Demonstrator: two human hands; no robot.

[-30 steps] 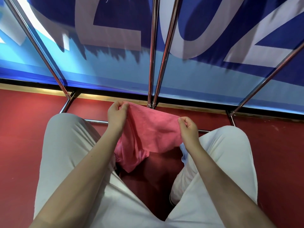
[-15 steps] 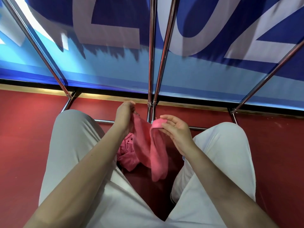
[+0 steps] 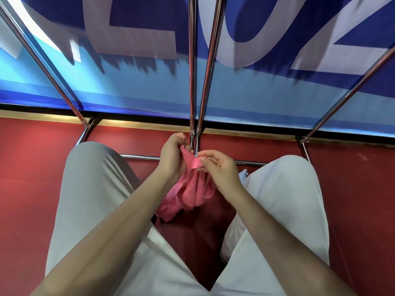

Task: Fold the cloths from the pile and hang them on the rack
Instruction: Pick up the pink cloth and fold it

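Observation:
A pink cloth (image 3: 190, 189) hangs in loose folds between my knees, over the red floor. My left hand (image 3: 172, 158) grips its upper edge with curled fingers. My right hand (image 3: 218, 167) pinches a folded edge of the same cloth between thumb and fingers, right next to the left hand. The chrome rack (image 3: 192, 82) rises directly behind my hands as two near-vertical bars, with a low crossbar (image 3: 139, 156) behind my knees. A bit of pale blue cloth (image 3: 243, 175) shows beside my right knee, mostly hidden.
My legs in light trousers (image 3: 92, 189) fill the lower frame, spread to either side. Slanted rack bars run at the left (image 3: 42, 60) and right (image 3: 346, 92). A blue and white banner (image 3: 256, 86) covers the wall behind, above the red floor (image 3: 25, 178).
The cloth was stretched wide between both hands. My right hand has carried its edge leftward to meet the left hand, so the cloth now hangs doubled and bunched.

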